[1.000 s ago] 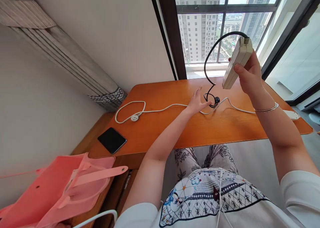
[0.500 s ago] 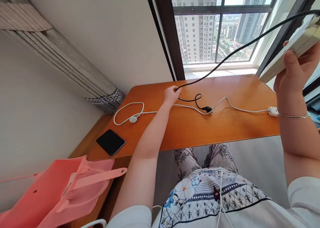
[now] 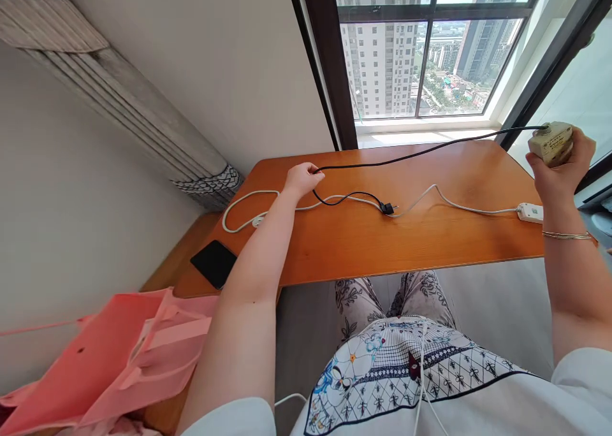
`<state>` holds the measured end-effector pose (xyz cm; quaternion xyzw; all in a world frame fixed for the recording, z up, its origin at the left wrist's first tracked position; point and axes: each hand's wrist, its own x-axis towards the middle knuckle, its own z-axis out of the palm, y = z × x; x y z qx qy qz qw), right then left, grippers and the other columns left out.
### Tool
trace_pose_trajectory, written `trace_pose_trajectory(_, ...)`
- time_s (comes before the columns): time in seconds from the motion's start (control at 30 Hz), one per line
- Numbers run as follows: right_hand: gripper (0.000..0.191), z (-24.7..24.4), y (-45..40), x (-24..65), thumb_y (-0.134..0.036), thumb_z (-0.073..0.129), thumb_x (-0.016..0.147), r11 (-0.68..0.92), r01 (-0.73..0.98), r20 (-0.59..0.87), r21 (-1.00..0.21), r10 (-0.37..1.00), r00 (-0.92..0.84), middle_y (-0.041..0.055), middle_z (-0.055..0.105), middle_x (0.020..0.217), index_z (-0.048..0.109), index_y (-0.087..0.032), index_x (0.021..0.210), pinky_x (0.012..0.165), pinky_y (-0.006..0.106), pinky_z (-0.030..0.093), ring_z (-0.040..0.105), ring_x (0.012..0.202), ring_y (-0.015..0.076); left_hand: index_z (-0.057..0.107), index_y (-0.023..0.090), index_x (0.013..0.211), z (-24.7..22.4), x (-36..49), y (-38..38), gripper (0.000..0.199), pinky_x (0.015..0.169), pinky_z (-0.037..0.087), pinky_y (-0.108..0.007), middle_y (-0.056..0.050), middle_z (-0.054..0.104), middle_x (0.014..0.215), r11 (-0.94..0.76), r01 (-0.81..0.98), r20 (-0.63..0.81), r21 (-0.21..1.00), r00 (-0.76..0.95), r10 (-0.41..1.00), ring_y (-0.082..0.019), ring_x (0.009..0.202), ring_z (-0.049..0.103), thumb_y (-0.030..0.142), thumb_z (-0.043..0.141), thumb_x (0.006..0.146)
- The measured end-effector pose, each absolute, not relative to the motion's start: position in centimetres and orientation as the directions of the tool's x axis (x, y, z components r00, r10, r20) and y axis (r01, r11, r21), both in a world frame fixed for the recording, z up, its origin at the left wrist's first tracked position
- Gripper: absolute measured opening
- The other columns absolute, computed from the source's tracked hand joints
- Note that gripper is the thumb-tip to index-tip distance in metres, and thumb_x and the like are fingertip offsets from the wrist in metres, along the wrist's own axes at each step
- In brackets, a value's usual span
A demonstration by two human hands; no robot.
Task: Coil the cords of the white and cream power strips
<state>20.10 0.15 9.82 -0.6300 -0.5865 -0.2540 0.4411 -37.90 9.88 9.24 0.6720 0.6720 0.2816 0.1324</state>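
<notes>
Head view, from where I stand: worktop point(image 3: 406, 245) sits below left hand point(image 3: 303, 180) and right hand point(image 3: 564, 168). Black cord point(image 3: 415, 157) spans between them, long axis left-right, rising rightward. Left pinches it, arm reaching forward. Right grips the beige block point(image 3: 549, 144) at the cord's end, forearm upright. Black plug point(image 3: 386, 208) lies on the worktop, right of the left hand, which is nearer.

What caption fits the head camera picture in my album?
Left hand holds a black cord; right hand holds its pale block.
</notes>
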Motion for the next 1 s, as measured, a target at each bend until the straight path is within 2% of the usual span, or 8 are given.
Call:
trace_pose_trajectory(0.1, 0.067, 9.5, -1.6, 20.8, -0.041, 0.072, 0.077, -0.117, 0.968, 0.796, -0.223, 0.550, 0.250, 0.0222, 0.053, 0.134, 0.052, -0.020, 0.138, 0.102, 0.052, 0.043, 0.054, 0.124, 0.0379, 0.052, 0.022, 0.068, 7.0, -38.1, 9.0, 0.025, 0.084, 0.054, -0.039, 0.000, 0.054, 0.061, -0.091, 0.634, -0.054, 0.768, 0.206, 0.977, -0.019, 0.070, 0.062, 0.041, 0.065, 0.077)
trace_pose_trajectory(0.2, 0.060, 8.6, -2.8, 22.2, -0.034, 0.071, 0.076, -0.222, 0.974, 0.597, -0.053, 0.775, 0.209, 0.0220, 0.061, 0.132, 0.059, -0.024, 0.134, 0.098, 0.055, 0.040, 0.055, 0.124, 0.0407, 0.052, 0.022, 0.070, 6.4, -39.1, 8.2, 0.035, 0.073, 0.055, -0.036, 0.003, 0.048, 0.056, -0.135, 0.589, -0.114, 0.797, 0.366, 0.923, -0.016, 0.059, 0.055, 0.054, 0.066, 0.075)
trace_pose_trajectory(0.33, 0.059, 6.5, -2.8, 22.9, -0.034, 0.070, 0.073, -0.161, 0.985, 0.265, 0.057, 0.954, 0.141, 0.0206, 0.064, 0.134, 0.061, -0.025, 0.130, 0.091, 0.053, 0.040, 0.057, 0.119, 0.0401, 0.060, 0.021, 0.076, 8.6, -39.8, 8.9, 0.028, 0.080, 0.053, -0.036, -0.004, 0.062, 0.076, -0.278, 0.861, 0.187, 0.426, 0.217, 0.958, -0.025, 0.084, 0.064, 0.046, 0.070, 0.073)
trace_pose_trajectory(0.43, 0.057, 5.0, -2.2, 22.3, -0.034, 0.069, 0.073, -0.134, 0.989, 0.190, 0.059, 0.974, 0.120, 0.0199, 0.065, 0.132, 0.063, -0.028, 0.129, 0.087, 0.052, 0.040, 0.058, 0.117, 0.0405, 0.063, 0.021, 0.089, 11.6, -39.8, 9.9, 0.018, 0.098, 0.047, -0.043, -0.008, 0.064, 0.095, -0.306, 0.935, 0.468, 0.181, 0.192, 0.863, -0.033, 0.115, 0.059, 0.036, 0.066, 0.079)
trace_pose_trajectory(0.63, 0.046, 3.3, -2.2, 23.3, -0.030, 0.068, 0.068, -0.131, 0.991, 0.281, 0.025, 0.952, 0.119, 0.0184, 0.070, 0.118, 0.068, -0.031, 0.114, 0.088, 0.053, 0.039, 0.060, 0.105, 0.0378, 0.066, 0.024, 0.103, 14.2, -40.6, 10.0, 0.019, 0.105, 0.041, -0.048, -0.009, 0.062, 0.108, -0.319, 0.945, 0.637, 0.069, 0.204, 0.743, -0.032, 0.121, 0.056, 0.026, 0.054, 0.089)
trace_pose_trajectory(0.73, 0.046, 3.0, -2.4, 24.7, -0.030, 0.068, 0.064, -0.181, 0.983, 0.292, 0.017, 0.941, 0.168, 0.0191, 0.069, 0.117, 0.068, -0.031, 0.110, 0.089, 0.055, 0.038, 0.060, 0.104, 0.0387, 0.068, 0.023, 0.106, 12.1, -41.1, 9.6, 0.026, 0.094, 0.048, -0.045, -0.011, 0.065, 0.111, -0.268, 0.961, 0.564, 0.071, 0.182, 0.806, -0.031, 0.109, 0.061, 0.026, 0.046, 0.092)
trace_pose_trajectory(0.83, 0.053, 3.2, -2.2, 25.2, -0.028, 0.067, 0.063, -0.234, 0.971, 0.223, 0.044, 0.950, 0.219, 0.0228, 0.069, 0.117, 0.068, -0.028, 0.116, 0.092, 0.060, 0.039, 0.061, 0.105, 0.0403, 0.072, 0.023, 0.098, 9.0, -41.1, 9.7, 0.022, 0.092, 0.048, -0.043, -0.010, 0.070, 0.100, -0.325, 0.944, 0.369, 0.064, 0.280, 0.886, -0.031, 0.104, 0.063, 0.025, 0.053, 0.086)
trace_pose_trajectory(1.0, 0.074, 4.5, -1.7, 23.3, -0.024, 0.057, 0.076, -0.280, 0.949, -0.026, 0.147, 0.958, 0.287, 0.0299, 0.059, 0.137, 0.051, -0.014, 0.149, 0.108, 0.068, 0.029, 0.052, 0.129, 0.0437, 0.074, 0.020, 0.083, 5.1, -40.2, 10.0, 0.015, 0.100, 0.042, -0.044, -0.014, 0.075, 0.094, -0.456, 0.886, 0.073, -0.084, 0.461, 0.884, -0.032, 0.110, 0.061, 0.019, 0.060, 0.078)
